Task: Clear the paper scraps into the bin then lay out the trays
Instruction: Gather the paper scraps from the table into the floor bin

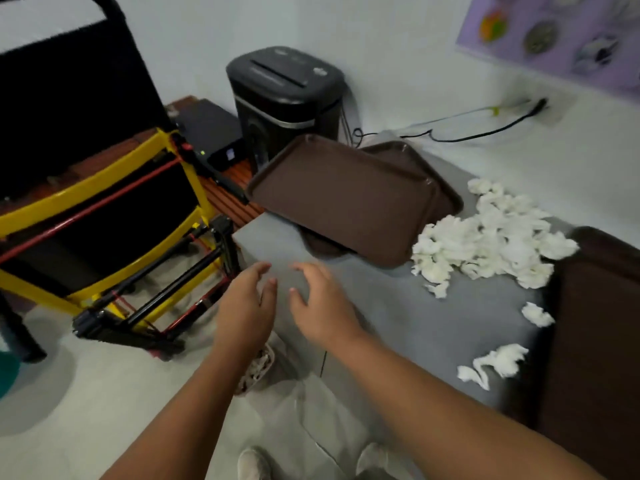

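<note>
Grey surface point(433, 327) fills the middle and right of the view, set against a pale wall with a purple poster point(554, 36) at the far right. The poster's pictures are too blurred to read.

Three brown trays are in view. Two lie stacked askew at the far middle of the surface, the upper tray point(346, 199) overhanging the left edge and the lower tray point(446, 199) showing past it to the right. The third tray point(595, 323) lies along the near right edge, apart from the stack.

The paper scraps point(485, 240) are white and crumpled. Most are heaped in one pile between the stack and the third tray, touching the upper tray's near right corner. Three loose scraps lie nearer: one point(438, 289) just off the pile, one point(536, 315) beside the third tray, and one long piece point(495, 363) nearest.

A black shredder point(287, 95) stands behind the stack, and the pale mark on its lid is too blurred to make out. Left of it a black box point(211, 129) rests on a reddish slatted bench, beside a yellow folding frame point(104, 188). Black cables point(485, 128) trail along the wall.

The left hand point(247, 306) and right hand point(322, 306) hover close together over the near left corner of the surface. Their fingers are loosely spread and they hold nothing. A pale basket-like thing point(258, 368) shows under the left wrist, mostly hidden.
</note>
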A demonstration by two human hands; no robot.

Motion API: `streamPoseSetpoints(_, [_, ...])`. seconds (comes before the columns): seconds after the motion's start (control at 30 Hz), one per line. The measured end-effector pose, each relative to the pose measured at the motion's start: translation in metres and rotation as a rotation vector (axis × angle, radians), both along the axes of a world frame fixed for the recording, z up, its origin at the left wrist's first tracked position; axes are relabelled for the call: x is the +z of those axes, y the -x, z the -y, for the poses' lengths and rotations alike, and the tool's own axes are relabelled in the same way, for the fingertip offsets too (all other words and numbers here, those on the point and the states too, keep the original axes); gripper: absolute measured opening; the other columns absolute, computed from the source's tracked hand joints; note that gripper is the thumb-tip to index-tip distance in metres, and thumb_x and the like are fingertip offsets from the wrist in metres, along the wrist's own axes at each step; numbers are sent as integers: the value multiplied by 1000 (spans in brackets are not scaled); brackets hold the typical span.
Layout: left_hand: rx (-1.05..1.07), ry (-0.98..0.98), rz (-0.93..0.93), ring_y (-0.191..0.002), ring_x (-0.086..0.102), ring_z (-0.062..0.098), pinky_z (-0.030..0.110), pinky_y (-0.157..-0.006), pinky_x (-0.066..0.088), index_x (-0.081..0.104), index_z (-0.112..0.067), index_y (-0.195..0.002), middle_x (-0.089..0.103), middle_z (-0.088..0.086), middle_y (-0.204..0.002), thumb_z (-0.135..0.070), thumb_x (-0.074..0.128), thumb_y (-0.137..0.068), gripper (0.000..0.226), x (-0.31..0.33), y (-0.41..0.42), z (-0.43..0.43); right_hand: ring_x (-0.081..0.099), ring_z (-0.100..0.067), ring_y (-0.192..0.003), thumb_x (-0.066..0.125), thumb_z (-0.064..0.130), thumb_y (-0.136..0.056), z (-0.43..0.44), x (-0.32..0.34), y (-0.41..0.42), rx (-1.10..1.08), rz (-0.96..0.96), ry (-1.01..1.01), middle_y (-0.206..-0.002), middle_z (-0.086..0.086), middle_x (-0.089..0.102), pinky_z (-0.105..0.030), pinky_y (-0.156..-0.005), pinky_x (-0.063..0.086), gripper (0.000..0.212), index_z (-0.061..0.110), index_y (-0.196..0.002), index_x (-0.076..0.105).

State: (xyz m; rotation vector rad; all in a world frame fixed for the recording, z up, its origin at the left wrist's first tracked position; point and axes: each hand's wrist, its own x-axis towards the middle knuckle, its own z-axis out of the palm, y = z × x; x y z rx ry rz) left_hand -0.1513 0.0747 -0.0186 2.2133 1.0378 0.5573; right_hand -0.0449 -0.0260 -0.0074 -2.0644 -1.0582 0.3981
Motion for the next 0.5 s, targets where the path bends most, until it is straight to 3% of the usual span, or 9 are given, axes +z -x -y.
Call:
streamPoseSetpoints(0.13, [-102, -27, -16, -118, 59, 24, 37, -98, 46, 59, -13, -131, 65, 5, -126, -28, 50, -101, 34, 21, -47, 47, 48, -20, -124, 58, 26, -90, 65, 15, -34, -130, 32, -9, -135, -3, 51, -37, -104, 42, 42, 18, -132, 52])
streamPoseSetpoints(0.5, [-554, 43, -189, -121, 55, 19, 27, -101, 39, 55, -19, -134, 58, 1, -134, -29, 56, -98, 37, 9, -142, 188, 53, -15, -116, 55, 19, -91, 234, -10, -100, -403, 43, 109, -127, 2, 54, -28, -99, 45, 38, 20, -129, 55])
